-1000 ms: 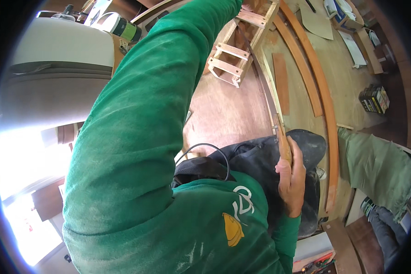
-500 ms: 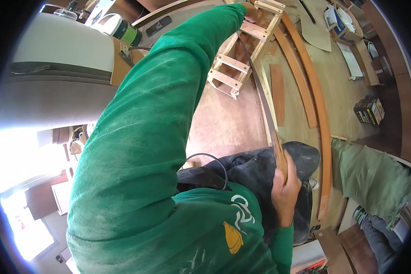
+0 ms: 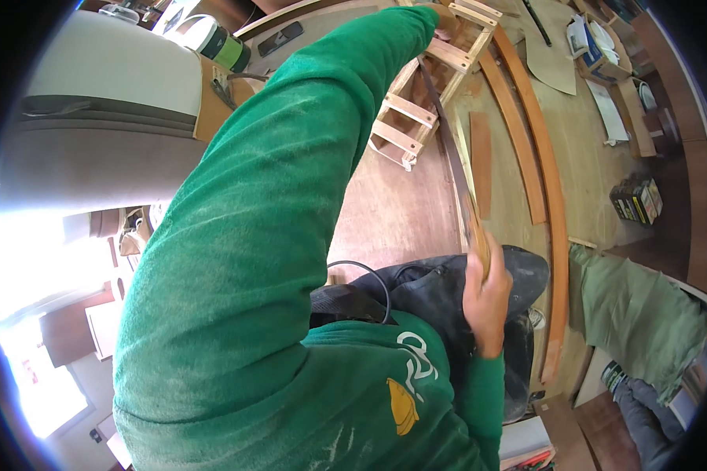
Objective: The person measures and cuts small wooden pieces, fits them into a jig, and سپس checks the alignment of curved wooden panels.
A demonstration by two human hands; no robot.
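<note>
In my right hand (image 3: 489, 302), closed around it, is the wooden handle (image 3: 479, 243) of a handsaw. The saw's long thin blade (image 3: 450, 141) is seen nearly edge-on and runs away from me to the slatted wooden frame (image 3: 404, 110). This ladder-like frame of pale wood has short cross slats fixed with screws. My left arm reaches far forward across the view. At its end my left hand (image 3: 448, 22) grips the far part of the frame, its fingers partly hidden by the sleeve and wood. Where the blade meets the wood is hard to make out.
Long brown wooden strips (image 3: 554, 204) lie to the right, beside a shorter board (image 3: 481, 157). A green cloth (image 3: 636, 310) hangs at the right. A bucket (image 3: 216, 43) and a phone (image 3: 280, 38) sit at the far left. Another person's legs (image 3: 644, 408) show at lower right.
My right hand has pushed the saw forward, away from me. My left hand stays at the far part of the frame, and the whole view has shifted slightly.
</note>
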